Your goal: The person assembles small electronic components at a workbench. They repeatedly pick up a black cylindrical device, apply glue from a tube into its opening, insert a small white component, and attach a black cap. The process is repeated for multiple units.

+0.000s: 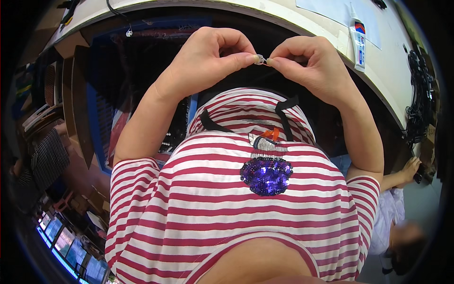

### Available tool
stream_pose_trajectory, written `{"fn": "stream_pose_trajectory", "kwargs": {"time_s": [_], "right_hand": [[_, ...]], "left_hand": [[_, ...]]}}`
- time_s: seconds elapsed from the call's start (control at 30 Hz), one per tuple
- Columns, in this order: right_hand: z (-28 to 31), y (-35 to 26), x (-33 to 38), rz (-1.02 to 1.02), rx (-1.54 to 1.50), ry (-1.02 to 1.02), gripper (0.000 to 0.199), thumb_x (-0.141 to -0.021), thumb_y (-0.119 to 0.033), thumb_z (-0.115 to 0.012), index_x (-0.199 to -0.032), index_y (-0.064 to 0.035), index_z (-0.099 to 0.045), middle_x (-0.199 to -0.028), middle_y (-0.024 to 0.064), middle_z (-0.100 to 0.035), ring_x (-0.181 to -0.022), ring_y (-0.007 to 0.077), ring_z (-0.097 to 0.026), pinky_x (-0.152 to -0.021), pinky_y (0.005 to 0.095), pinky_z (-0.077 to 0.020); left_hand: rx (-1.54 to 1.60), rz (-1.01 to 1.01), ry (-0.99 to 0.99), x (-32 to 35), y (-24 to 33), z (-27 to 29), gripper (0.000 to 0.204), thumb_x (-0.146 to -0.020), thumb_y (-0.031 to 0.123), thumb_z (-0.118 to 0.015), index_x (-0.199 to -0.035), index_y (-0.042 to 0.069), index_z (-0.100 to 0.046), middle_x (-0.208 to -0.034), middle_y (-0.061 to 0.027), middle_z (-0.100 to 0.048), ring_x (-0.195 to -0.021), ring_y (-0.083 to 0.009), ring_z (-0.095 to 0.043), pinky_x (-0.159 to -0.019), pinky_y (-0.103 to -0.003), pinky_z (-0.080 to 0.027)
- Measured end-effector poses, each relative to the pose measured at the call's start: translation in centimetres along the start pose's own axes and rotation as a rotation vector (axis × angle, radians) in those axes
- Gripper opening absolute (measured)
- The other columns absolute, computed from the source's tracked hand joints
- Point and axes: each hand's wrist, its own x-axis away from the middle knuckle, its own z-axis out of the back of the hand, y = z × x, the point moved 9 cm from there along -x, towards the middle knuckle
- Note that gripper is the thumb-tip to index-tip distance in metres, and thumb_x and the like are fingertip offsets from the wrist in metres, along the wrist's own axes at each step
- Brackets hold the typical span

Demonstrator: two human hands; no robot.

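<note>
Pinched by two hands, left hand (213, 57), right hand (309, 61), one small clear piece (260, 59)

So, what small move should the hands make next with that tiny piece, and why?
Probably press the two sides together a little. The left hand and right hand each pinch an end of one small clear piece, fingertips nearly meeting, held in front of the white table edge. What the piece is, I cannot tell.
</note>
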Motion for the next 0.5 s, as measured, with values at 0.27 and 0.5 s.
{"fn": "stream_pose_trajectory", "kwargs": {"time_s": [0.27,0.5], "right_hand": [[0.2,1.2,0.2,-0.053,-0.207,0.021,0.017,-0.079,-0.016,-0.062,-0.080,0.0004,-0.065,-0.063,0.0013,-0.058,-0.056,0.0061,-0.051,-0.052,0.0184,-0.0391],[0.3,1.5,0.3,-0.116,-0.425,-0.016,0.018,-0.080,-0.017,-0.063,-0.087,-0.0001,-0.064,-0.070,0.0022,-0.060,-0.064,0.0064,-0.053,-0.057,0.0178,-0.0408]], "left_hand": [[0.271,-0.011,-0.067,-0.3,-0.1,-0.7,0.014,-0.080,0.013,-0.063,-0.086,0.000,-0.061,-0.078,-0.0017,-0.058,-0.073,-0.0061,-0.052,-0.067,-0.019,-0.042],[0.790,0.006,-0.053,-0.5,-1.1,-2.2,0.016,-0.084,0.015,-0.060,-0.092,0.002,-0.059,-0.079,-0.0014,-0.057,-0.072,-0.0076,-0.052,-0.070,-0.021,-0.043]]}}
